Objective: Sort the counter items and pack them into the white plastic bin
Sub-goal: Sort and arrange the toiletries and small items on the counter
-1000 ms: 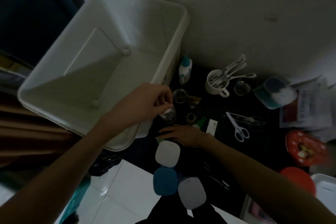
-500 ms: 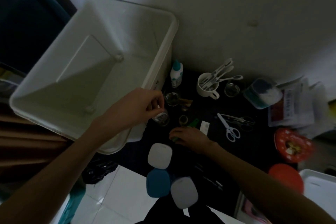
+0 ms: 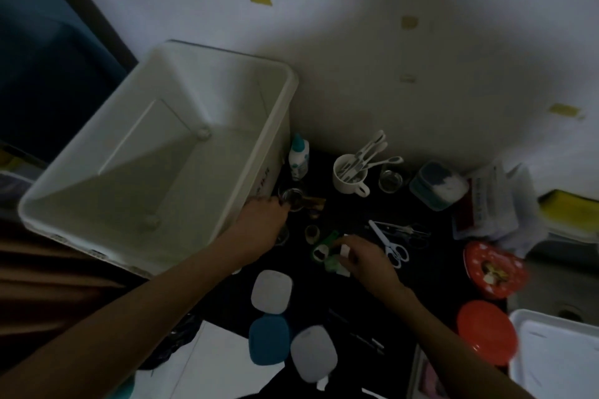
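- Standing at the counter's left end against the wall, the white plastic bin [image 3: 155, 152] shows only its bare floor and walls; nothing lies inside it.
- Just right of the bin's near wall, the left hand [image 3: 262, 220] reaches with curled fingers to a small glass jar [image 3: 293, 199]; whether it actually grips the jar cannot be told in the dim light.
- Further right of the bin, the right hand [image 3: 363, 257] pinches a small white object [image 3: 344, 249] at its fingertips, above a cluster of green items [image 3: 325, 249].
- Beside the bin's far right corner stands a glue bottle [image 3: 299, 157], upright.
- Right of that bottle, a white mug [image 3: 351, 176] holds several white-handled utensils leaning outward.
- Beyond the mug sits an empty-looking small glass [image 3: 390, 181], then a teal-rimmed tub [image 3: 437, 186] with something white and fluffy in it.
- Scissors [image 3: 390, 244] lie flat on the dark counter, well right of the bin.
- Near the bin's front corner, three rounded lids [image 3: 271, 291], two pale and one blue, lie close together.
- Far right of the bin are a red patterned tin [image 3: 492, 269] and an orange lid [image 3: 486, 330].
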A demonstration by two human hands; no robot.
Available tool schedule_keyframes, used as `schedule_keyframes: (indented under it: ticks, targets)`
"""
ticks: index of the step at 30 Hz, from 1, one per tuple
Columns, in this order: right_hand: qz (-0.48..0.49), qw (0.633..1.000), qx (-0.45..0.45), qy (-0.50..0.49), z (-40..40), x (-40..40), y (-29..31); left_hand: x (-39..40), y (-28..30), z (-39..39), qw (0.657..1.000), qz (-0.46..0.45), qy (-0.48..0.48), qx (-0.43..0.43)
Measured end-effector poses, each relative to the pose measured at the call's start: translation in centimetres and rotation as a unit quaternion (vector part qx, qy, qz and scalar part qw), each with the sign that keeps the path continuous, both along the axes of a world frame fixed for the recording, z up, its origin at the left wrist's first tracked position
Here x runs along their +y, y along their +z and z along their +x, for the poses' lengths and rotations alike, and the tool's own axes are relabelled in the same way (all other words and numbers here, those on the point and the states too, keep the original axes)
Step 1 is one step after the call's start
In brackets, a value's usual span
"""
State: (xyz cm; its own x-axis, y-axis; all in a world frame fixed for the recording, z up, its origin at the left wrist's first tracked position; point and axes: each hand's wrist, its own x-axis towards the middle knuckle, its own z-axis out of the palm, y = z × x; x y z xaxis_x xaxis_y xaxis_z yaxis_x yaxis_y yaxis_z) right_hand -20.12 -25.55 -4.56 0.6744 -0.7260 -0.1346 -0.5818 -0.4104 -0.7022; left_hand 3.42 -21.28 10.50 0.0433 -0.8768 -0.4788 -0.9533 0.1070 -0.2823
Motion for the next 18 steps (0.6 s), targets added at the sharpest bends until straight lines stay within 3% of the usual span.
schedule_keyframes:
  ticks: [3,7,10,12,15,18]
  targets:
    - [-0.022,0.995,-0.048,-0.082,2.2,-2.2,2.4,-0.5,-0.3,0.5,0.997,-0.006,0.033,0.067]
    - [-0.031,0.986,-0.069,-0.151,4.9,-5.1,5.1,-3.2,-1.0,0.8,0.966,-0.053,0.119,0.222]
    - [0.014,0.973,-0.003,-0.229,3.5,-7.6,5.2,-6.4,-2.3,0.9,0.971,-0.099,0.096,0.196]
    - [0.028,0.956,0.035,-0.289,1.7,-9.2,5.1,-8.1,-3.3,1.0,0.976,-0.074,0.098,0.178]
    - [-0.035,0.939,0.074,-0.333,-0.5,-11.4,5.1,-9.7,-5.1,1.2,0.983,-0.016,0.108,0.148]
    - [-0.061,0.944,0.098,-0.310,-1.4,-13.8,4.8,-10.1,-6.8,1.5,0.985,0.027,0.114,0.128]
